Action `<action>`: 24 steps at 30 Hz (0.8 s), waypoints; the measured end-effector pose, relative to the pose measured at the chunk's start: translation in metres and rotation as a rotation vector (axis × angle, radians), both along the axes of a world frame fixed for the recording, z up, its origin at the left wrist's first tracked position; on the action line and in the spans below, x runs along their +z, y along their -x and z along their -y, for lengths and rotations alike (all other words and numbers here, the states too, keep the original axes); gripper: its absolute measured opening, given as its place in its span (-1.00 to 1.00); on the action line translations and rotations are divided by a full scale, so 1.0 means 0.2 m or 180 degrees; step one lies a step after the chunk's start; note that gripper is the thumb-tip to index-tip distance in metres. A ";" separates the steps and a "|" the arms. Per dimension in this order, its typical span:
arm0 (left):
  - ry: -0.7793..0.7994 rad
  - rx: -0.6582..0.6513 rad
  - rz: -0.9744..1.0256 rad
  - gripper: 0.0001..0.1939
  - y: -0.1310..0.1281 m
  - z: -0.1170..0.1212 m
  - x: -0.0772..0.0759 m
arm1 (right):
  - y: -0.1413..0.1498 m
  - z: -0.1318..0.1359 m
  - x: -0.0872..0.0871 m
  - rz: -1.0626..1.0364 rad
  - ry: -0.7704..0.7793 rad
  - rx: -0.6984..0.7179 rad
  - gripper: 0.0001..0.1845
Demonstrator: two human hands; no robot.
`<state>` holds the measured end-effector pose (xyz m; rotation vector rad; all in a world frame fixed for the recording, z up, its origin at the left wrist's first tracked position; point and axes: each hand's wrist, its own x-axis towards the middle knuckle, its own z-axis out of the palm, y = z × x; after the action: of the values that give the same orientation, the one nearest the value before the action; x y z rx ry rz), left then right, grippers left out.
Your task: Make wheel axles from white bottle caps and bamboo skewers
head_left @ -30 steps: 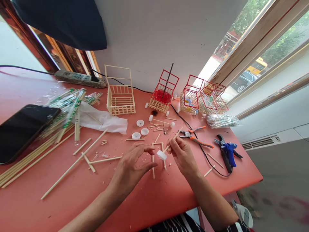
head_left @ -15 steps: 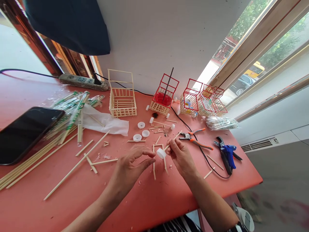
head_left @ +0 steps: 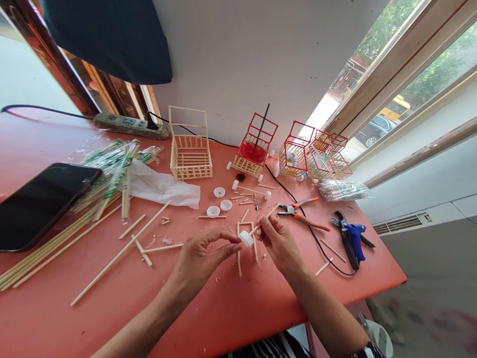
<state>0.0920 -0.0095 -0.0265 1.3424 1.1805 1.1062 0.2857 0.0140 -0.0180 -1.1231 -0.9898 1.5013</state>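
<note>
A white plastic bottle cap (head_left: 246,238) sits at the lower left end of a short wooden stick (head_left: 273,210), off the table. My right hand (head_left: 278,241) pinches that stick close to the cap. The thumb and forefinger of my left hand (head_left: 212,253) close on the cap's left edge. Beneath the cap lies a small frame of wooden sticks (head_left: 239,263), partly covered by it. Three loose white caps (head_left: 213,212) rest beyond my left hand. Just past my right hand are orange-handled pliers (head_left: 311,222).
Stick baskets (head_left: 192,171), some with red-painted frames (head_left: 294,149), stand along the wall. On the right lies a blue glue gun (head_left: 355,238) with its black cord. A phone (head_left: 44,204), packaged chopsticks (head_left: 119,179) and a power strip (head_left: 130,127) occupy the left.
The cap on the stick has shifted slightly left and tilted, meeting my left fingertips, which were a little apart from it. My right hand keeps its pinch on the stick.
</note>
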 end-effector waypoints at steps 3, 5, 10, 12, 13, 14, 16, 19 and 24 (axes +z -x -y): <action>0.0077 -0.0058 0.0056 -0.87 0.00 0.00 0.01 | 0.00 0.01 0.01 -0.0044 0.0020 0.0086 -0.58; 0.0103 -0.0084 0.0067 -0.86 0.00 0.00 0.00 | 0.01 0.01 0.01 -0.0070 0.0022 0.0122 -0.58; 0.0125 -0.0094 0.0073 -0.84 0.00 0.00 -0.02 | 0.01 0.01 0.00 0.0021 -0.0074 0.0163 -0.59; 0.0126 -0.0104 0.0015 -0.83 0.00 0.00 -0.03 | 0.00 0.00 0.00 0.0145 -0.0209 0.0152 -0.60; 0.0124 -0.0101 -0.0025 -0.82 0.00 -0.01 -0.03 | -0.01 0.00 0.00 0.0251 -0.0314 0.0138 -0.61; 0.0114 -0.0096 -0.0060 -0.82 0.00 -0.01 -0.03 | -0.02 0.00 0.01 0.0392 -0.0445 0.0124 -0.63; 0.0035 -0.0102 -0.0128 -0.76 0.00 -0.01 -0.03 | -0.03 0.01 0.02 0.0774 -0.0759 0.0101 -0.68; -0.0277 -0.0120 -0.0383 -0.51 0.00 -0.01 -0.03 | -0.03 0.03 0.06 0.1395 -0.1274 0.0046 -0.73; -0.0978 0.0020 -0.1025 -0.46 -0.02 0.01 -0.06 | 0.00 0.07 0.07 0.2157 -0.1942 0.0054 -0.78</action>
<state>0.0961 -0.0107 -0.0379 1.8068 1.2791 1.1372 0.2858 0.0005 -0.0033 -1.1685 -1.7696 0.7150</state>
